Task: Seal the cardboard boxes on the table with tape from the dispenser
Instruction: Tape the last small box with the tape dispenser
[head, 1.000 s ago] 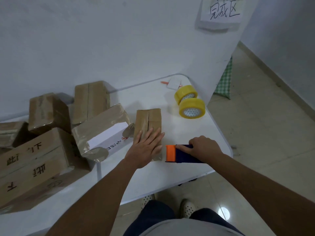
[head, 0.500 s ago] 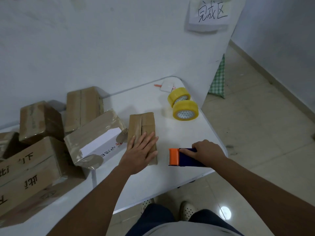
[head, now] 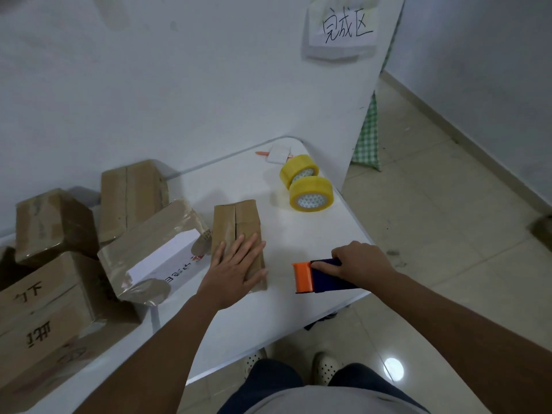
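A small brown cardboard box [head: 236,222] lies on the white table [head: 292,234], its top seam running away from me. My left hand [head: 236,271] rests flat on the box's near end, fingers spread. To the right, my right hand [head: 360,261] grips a tape dispenser [head: 316,277] with a dark blue body and an orange front; it sits just above the table near the front right edge, a hand's width from the box.
Two yellow tape rolls [head: 310,192] lie at the back right. A white card [head: 279,153] rests behind them. Several larger cardboard boxes [head: 149,246] crowd the left side. A white partition with a paper sign [head: 343,28] stands behind the table. Tiled floor lies right.
The view has shifted a little. My right hand with the dispenser has drawn slightly away from the box toward the table's right edge. My left hand stays flat on the box.
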The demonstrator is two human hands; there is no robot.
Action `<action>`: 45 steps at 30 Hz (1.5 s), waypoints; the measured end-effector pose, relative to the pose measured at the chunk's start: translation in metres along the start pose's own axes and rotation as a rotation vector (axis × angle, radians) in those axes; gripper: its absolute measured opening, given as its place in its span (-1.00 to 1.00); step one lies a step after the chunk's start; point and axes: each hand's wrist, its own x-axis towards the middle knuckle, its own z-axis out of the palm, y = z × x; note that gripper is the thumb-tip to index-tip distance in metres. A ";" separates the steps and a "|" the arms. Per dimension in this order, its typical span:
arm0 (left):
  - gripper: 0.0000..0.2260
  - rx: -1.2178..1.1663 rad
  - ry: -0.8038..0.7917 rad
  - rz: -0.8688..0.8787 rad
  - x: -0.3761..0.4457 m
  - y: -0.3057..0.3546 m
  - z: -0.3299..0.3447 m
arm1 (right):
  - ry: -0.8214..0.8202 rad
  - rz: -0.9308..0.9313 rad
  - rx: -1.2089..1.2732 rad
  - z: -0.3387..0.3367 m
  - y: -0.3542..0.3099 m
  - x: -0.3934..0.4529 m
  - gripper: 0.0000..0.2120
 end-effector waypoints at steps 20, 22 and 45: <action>-0.37 0.021 0.025 -0.020 0.001 0.006 0.000 | -0.155 0.056 -0.061 0.004 -0.026 0.016 -0.46; -0.37 0.038 0.013 -0.028 0.001 0.007 0.000 | -0.166 0.070 -0.059 0.004 -0.030 0.020 -0.47; -0.44 0.040 0.024 -0.098 -0.005 0.008 0.005 | -0.050 0.311 0.248 0.060 -0.031 0.052 -0.73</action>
